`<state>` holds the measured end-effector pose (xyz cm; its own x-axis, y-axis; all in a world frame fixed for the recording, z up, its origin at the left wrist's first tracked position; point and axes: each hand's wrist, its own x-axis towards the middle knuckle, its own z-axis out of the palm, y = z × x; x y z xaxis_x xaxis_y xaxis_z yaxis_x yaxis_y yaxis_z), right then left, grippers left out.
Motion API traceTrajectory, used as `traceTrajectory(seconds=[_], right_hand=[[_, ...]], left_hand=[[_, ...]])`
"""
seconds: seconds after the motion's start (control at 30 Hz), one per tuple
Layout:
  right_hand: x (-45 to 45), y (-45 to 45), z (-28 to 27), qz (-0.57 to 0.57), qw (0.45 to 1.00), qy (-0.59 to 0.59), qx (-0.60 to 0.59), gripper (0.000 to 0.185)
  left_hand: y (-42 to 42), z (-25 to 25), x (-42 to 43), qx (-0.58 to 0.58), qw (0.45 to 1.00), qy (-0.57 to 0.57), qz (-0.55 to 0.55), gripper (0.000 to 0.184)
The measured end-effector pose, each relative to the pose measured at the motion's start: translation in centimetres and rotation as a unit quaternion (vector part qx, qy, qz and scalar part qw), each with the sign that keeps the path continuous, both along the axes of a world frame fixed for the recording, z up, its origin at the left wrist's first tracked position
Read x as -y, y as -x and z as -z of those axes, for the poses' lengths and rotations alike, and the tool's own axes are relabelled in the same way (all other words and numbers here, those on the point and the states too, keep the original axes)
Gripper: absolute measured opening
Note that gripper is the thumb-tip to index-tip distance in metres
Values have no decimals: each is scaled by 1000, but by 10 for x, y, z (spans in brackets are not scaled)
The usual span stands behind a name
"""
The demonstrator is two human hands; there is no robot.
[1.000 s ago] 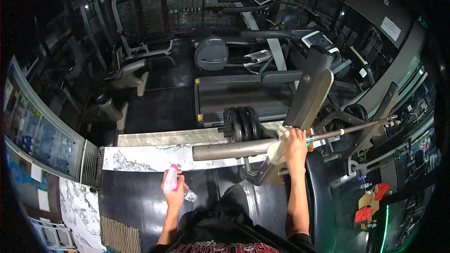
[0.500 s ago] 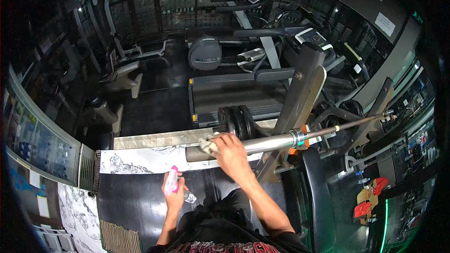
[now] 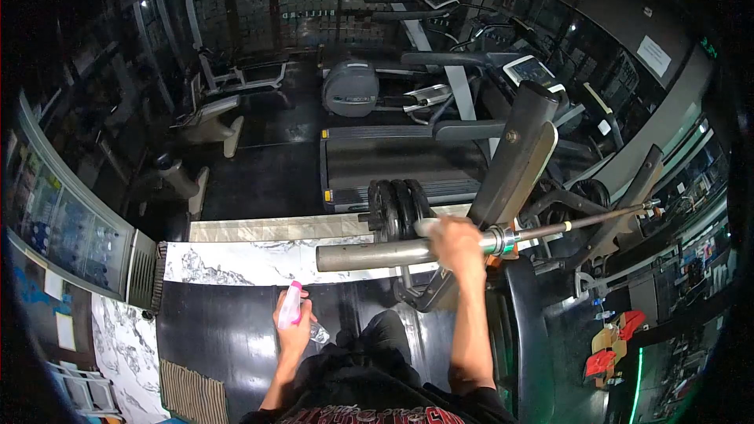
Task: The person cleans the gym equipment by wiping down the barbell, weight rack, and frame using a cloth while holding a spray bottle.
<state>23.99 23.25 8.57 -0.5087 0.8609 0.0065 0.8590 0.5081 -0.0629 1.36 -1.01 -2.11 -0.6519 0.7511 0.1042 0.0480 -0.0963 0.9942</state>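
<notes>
My left hand is closed around a spray bottle with a pink head; its clear lower part shows beside my wrist. My right hand, a little blurred, is wrapped over the thick metal sleeve of a barbell, close to its inner collar. A pale cloth pokes out at the far side of those fingers, most of it hidden under the hand. The barbell lies across a rack upright, and its thin shaft runs off to the right.
Black weight plates hang just behind the sleeve. A padded bench stands right of my arm. Beyond are a treadmill and other gym machines. A glass-door fridge is at the left, and a striped mat lies on the floor.
My right hand has slid with the cloth along the sleeve, from near its outer end rightward to the collar. The left hand still holds the spray bottle in about the same place.
</notes>
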Motion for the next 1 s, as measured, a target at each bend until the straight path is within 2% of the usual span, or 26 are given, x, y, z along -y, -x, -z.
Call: traceTrajectory(seconds=[0.03,0.07,0.1,0.13,0.2,0.3,0.4,0.47,0.53,0.6,0.73,0.77,0.8,0.87,0.93,1.0], right_hand=[[13,29,-19,21,990,100,-97,31],[17,55,-5,-38,988,113,-94,33],[25,75,5,-144,979,87,-119,34],[38,98,2,-156,977,99,-109,31],[56,131,11,-192,958,111,-184,30],[68,131,3,-199,958,74,-194,28],[60,102,7,-148,959,73,-229,30],[52,69,-1,-90,980,13,-178,33],[32,27,-7,-104,986,-12,-134,32],[17,-9,-15,-40,996,-57,-58,29],[-4,-67,-21,83,990,-70,-88,28],[-6,-70,-11,85,987,-85,-105,29],[-6,-69,2,84,987,-86,-104,29],[-3,-62,23,109,958,-224,-138,30],[11,-36,23,168,933,-259,-183,32],[27,-9,21,138,925,-258,-240,33]], left_hand=[[-1,1,0,-1,1000,-1,-3,20],[-1,1,0,-2,1000,1,0,20],[-2,-1,-1,-4,1000,1,5,20],[-3,-2,-2,-7,1000,0,10,20],[-5,-8,-4,-10,1000,8,8,20],[-7,-14,-5,-8,1000,14,2,19],[-8,-16,-5,-13,1000,16,5,18],[-10,-14,-3,-24,999,20,7,18],[-9,-11,-1,-21,1000,16,4,17],[-8,-10,1,-17,1000,19,1,17],[-5,2,8,-35,999,12,-6,19],[-4,5,9,-34,999,12,-7,19],[-4,5,9,-36,999,14,-8,19],[-7,3,9,-36,999,16,-6,19],[-10,-7,6,-4,1000,13,-18,15],[-16,-13,4,5,1000,4,-18,15]])
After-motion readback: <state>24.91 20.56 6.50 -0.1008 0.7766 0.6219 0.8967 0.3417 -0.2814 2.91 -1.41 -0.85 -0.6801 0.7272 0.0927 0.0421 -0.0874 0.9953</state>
